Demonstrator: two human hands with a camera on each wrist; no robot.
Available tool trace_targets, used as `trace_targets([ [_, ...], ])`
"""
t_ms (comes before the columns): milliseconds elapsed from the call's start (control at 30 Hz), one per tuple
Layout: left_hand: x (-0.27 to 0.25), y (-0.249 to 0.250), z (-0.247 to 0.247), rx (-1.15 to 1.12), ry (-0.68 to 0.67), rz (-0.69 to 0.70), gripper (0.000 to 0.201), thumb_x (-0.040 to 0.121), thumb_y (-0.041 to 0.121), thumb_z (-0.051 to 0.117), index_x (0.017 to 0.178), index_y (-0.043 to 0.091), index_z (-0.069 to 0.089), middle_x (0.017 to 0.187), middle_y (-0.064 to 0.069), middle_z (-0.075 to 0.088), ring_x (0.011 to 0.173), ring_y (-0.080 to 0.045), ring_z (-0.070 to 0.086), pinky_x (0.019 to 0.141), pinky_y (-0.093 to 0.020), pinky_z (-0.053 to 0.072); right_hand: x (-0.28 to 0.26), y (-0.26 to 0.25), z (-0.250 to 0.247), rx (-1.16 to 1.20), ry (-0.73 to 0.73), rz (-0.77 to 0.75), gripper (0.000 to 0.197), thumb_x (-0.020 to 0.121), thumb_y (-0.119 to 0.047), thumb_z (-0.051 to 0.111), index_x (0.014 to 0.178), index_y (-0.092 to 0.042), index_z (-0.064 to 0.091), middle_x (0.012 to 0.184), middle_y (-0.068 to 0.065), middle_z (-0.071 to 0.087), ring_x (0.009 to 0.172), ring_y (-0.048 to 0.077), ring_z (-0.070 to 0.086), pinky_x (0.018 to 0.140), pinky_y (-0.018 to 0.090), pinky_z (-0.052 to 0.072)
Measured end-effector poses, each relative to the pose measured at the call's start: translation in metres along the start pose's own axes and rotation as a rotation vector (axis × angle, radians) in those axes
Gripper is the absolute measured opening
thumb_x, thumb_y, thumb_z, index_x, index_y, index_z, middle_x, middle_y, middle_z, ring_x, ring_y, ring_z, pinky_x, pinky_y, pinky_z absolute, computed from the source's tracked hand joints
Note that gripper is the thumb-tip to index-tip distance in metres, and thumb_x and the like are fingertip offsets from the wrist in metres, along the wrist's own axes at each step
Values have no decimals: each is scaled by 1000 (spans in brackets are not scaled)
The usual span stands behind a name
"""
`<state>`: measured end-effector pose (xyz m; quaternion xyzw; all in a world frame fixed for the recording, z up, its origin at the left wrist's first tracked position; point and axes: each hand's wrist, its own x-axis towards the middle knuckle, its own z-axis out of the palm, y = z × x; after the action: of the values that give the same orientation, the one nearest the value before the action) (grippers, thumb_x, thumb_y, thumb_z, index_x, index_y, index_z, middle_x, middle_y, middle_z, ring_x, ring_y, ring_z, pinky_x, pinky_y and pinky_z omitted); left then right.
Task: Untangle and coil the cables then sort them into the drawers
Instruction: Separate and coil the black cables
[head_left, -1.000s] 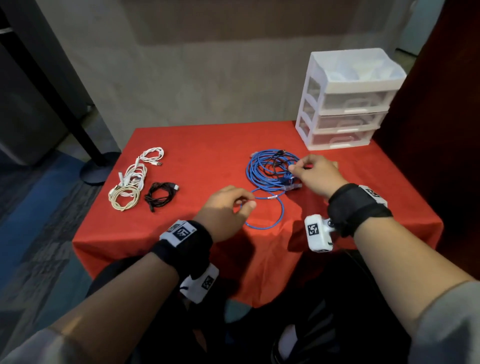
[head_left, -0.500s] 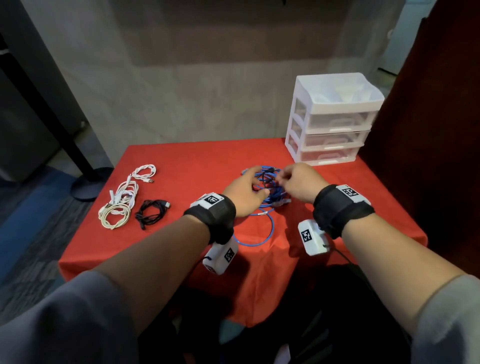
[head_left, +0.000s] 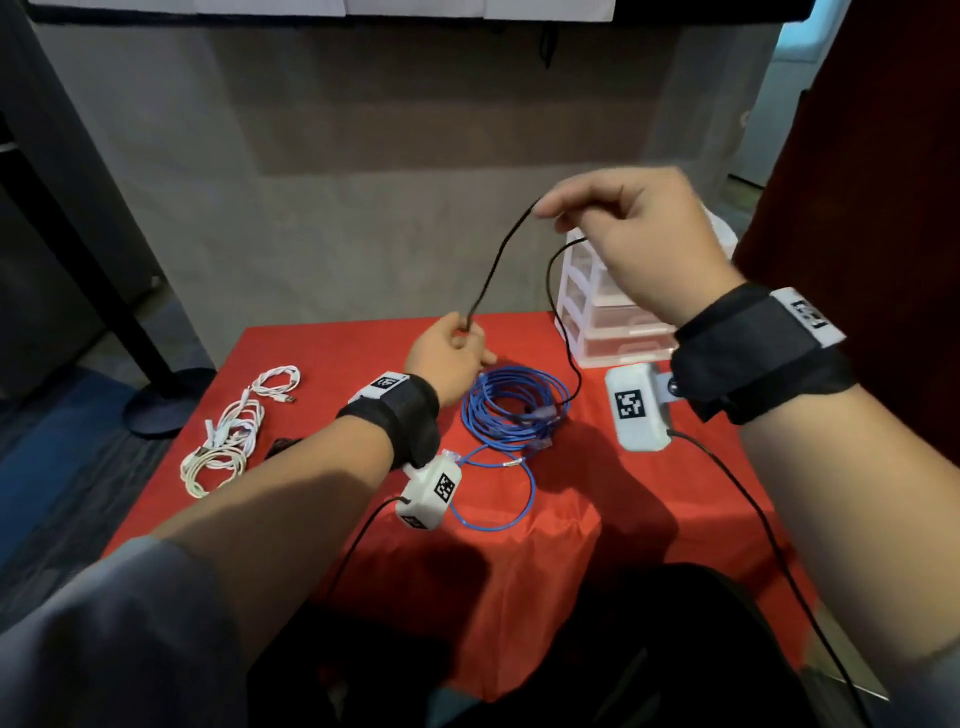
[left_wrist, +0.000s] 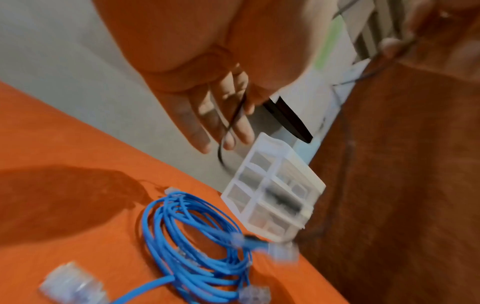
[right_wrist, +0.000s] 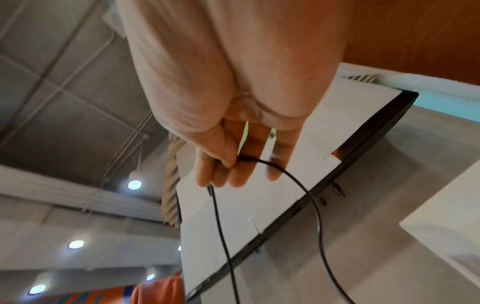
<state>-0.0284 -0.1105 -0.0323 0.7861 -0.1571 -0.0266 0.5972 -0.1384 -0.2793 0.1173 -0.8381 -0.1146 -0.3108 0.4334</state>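
The black cable (head_left: 491, 265) is up in the air above the red table (head_left: 322, 353), strung between both hands. The right hand (head_left: 639, 244) holds it highest, thumb and forefinger pinching the cable at its peak, the other fingers (right_wrist: 279, 162) loosely curled beside them. From that pinch one strand runs down to the left hand (head_left: 452, 353), the other drops in a curve to the blue coil (head_left: 514, 410) on the table, where its end lies among the blue loops. The left hand hovers just behind the blue coil, thumb pressing the cable against fingers (left_wrist: 205, 115) that are nearly straight and close together, a short tail hanging below them. The blue coil sits at the table's middle, a loose loop trailing off its near side, clear plugs showing. The white drawers (head_left: 602, 317) stand at the table's far right corner, partly hidden by the right wrist. White cables (head_left: 228, 431) lie bundled on the table's left side, with a dark cable (head_left: 283, 445) just beside them, mostly hidden by the left forearm.
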Motion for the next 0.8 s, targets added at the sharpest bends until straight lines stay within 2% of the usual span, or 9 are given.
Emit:
trace_targets([
  [133,-6,-15,-34,-124,51,-97,34,109,31,37,82,15,52,70,-5,64,55,-9,66,53,-24,44,-1,4,-25,16,64,13,40,88,9,47,97,-14,78,91,-6,75,79,6,66,79,19,53],
  [300,-25,-18,-85,-157,46,-153,34,109,33,37,83,16,49,56,3,35,43,-10,37,50,-28,52,-8,28,-38,221,182,132,35,92,7,48,95,-19,70,87,-1,73,72,12,60,76,34,56],
  [400,-42,-7,-104,-268,-50,-243,27,105,28,36,84,19,50,54,8,28,42,-9,24,46,-25,38,-16,38,-26,278,165,212,34,95,9,45,98,-20,63,86,1,69,66,11,58,73,34,56],
  [467,-53,-1,-112,-386,-89,-295,23,99,31,37,88,19,53,59,6,27,45,-11,28,52,-27,47,-22,42,-15,323,150,275,31,97,10,45,102,-16,61,85,3,67,63,11,58,70,31,56],
  [500,-59,0,-117,-433,-98,-310,26,98,35,37,92,18,56,61,4,32,50,-13,36,63,-35,55,-25,42,-9,351,138,302,30,97,11,44,104,-13,61,85,4,66,63,11,59,70,31,57],
  [567,-70,-2,-126,-551,-131,-311,42,98,41,34,97,13,65,69,-4,52,71,-20,57,86,-48,52,-28,40,-2,404,118,333,31,99,12,41,103,-9,62,84,6,64,66,11,61,77,35,59],
  [633,-80,-8,-130,-622,-188,-322,57,99,43,32,87,8,75,91,-12,69,92,-22,63,91,-45,47,-28,34,2,441,123,326,35,99,12,40,94,-13,64,88,6,68,77,14,67,87,38,57],
  [700,-87,-13,-126,-436,-220,-359,60,104,37,33,77,9,79,115,-5,74,103,-18,65,88,-36,44,-27,23,3,467,111,265,35,99,12,43,88,-16,61,98,4,75,97,16,72,92,30,54],
  [800,-94,-16,-111,-36,-180,-186,33,104,23,48,97,22,80,122,7,72,119,-15,63,93,-27,44,-31,-5,12,335,4,149,33,96,9,53,85,-20,65,101,-1,74,101,5,70,89,19,49],
])
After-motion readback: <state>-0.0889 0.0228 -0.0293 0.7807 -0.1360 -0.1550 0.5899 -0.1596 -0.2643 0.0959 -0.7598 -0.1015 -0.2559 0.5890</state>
